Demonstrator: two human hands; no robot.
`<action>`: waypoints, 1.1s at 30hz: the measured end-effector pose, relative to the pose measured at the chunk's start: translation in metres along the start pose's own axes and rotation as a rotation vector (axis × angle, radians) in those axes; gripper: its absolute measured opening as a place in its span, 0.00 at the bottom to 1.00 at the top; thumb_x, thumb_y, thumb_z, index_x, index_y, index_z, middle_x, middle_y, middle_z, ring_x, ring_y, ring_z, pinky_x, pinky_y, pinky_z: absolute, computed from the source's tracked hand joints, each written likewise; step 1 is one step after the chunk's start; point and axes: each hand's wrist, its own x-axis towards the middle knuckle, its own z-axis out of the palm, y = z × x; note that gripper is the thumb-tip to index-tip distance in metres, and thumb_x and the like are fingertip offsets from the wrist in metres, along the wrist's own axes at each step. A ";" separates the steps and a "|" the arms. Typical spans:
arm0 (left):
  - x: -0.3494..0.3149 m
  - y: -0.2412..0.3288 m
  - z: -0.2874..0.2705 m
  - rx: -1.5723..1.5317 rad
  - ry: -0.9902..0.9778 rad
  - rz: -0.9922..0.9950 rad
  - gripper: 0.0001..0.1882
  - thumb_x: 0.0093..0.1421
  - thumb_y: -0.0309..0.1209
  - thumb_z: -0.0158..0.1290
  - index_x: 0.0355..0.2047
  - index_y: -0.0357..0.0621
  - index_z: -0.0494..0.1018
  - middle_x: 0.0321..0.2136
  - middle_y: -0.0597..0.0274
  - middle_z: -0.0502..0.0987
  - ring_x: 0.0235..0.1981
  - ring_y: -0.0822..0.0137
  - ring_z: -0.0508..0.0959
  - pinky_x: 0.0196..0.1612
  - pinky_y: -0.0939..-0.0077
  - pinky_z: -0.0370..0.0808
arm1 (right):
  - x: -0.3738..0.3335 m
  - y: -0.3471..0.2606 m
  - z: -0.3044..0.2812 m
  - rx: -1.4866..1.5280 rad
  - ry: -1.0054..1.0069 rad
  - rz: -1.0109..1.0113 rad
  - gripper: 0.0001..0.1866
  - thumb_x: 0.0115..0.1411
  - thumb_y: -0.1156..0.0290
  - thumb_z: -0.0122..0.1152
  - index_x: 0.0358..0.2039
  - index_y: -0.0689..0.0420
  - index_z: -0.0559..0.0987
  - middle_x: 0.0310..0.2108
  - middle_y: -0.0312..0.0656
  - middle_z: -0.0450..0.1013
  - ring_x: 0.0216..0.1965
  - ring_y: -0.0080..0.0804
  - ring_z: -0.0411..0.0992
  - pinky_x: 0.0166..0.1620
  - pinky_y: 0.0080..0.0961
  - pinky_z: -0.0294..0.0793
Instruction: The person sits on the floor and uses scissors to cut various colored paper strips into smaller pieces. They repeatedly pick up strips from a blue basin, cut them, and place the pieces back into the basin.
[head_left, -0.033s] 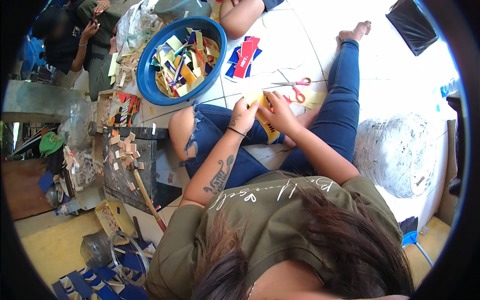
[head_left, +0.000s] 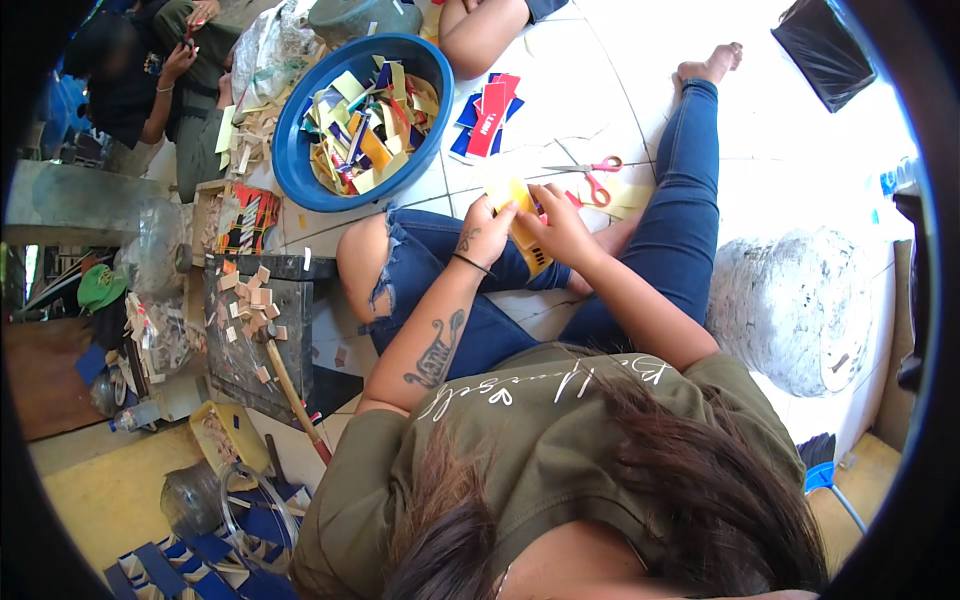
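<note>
A yellow printed card strip [head_left: 524,236] is pinched between my two hands above my lap. My left hand [head_left: 483,232] grips its left side, the thumb pressed on the face. Closed on its right side is my right hand [head_left: 562,226], close to the left one. My fingers hide part of the strip. Just beyond my right hand, scissors with red handles [head_left: 598,185] lie on the floor over pale yellow paper [head_left: 628,197]. A small stack of red and blue printed cards [head_left: 489,112] rests farther off on the tiles.
A blue basin [head_left: 290,165] full of coloured card strips stands ahead left. Wooden pieces [head_left: 252,298] and a stick [head_left: 297,395] lie on a dark block [head_left: 240,360] at left. A whitish rounded drum [head_left: 790,310] stands right. Another person's arm [head_left: 482,38] is ahead; someone else sits far left.
The yellow strip has shifted slightly between my hands, its lower end a little higher and its printed face tilted differently. Both hands stay in nearly the same place.
</note>
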 end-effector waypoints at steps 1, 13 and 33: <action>0.005 -0.002 -0.004 -0.054 -0.030 0.048 0.13 0.60 0.27 0.44 0.44 0.34 0.66 0.37 0.60 0.73 0.37 0.73 0.74 0.41 0.80 0.70 | 0.002 0.002 0.002 0.100 -0.040 0.108 0.21 0.51 0.71 0.56 0.46 0.66 0.68 0.31 0.46 0.71 0.31 0.35 0.71 0.37 0.26 0.70; 0.060 -0.008 -0.050 -0.028 0.262 -0.109 0.21 0.61 0.40 0.42 0.49 0.40 0.59 0.34 0.61 0.71 0.24 0.76 0.70 0.27 0.83 0.68 | 0.117 0.055 0.025 0.679 -0.016 0.762 0.10 0.51 0.75 0.57 0.35 0.61 0.72 0.27 0.40 0.71 0.26 0.25 0.68 0.30 0.22 0.71; 0.034 0.010 -0.027 0.234 -0.180 0.139 0.20 0.54 0.35 0.51 0.42 0.32 0.66 0.34 0.47 0.73 0.34 0.58 0.75 0.39 0.70 0.70 | 0.221 0.146 0.072 -0.182 0.224 0.767 0.26 0.46 0.64 0.63 0.45 0.60 0.70 0.29 0.43 0.74 0.29 0.27 0.72 0.31 0.21 0.70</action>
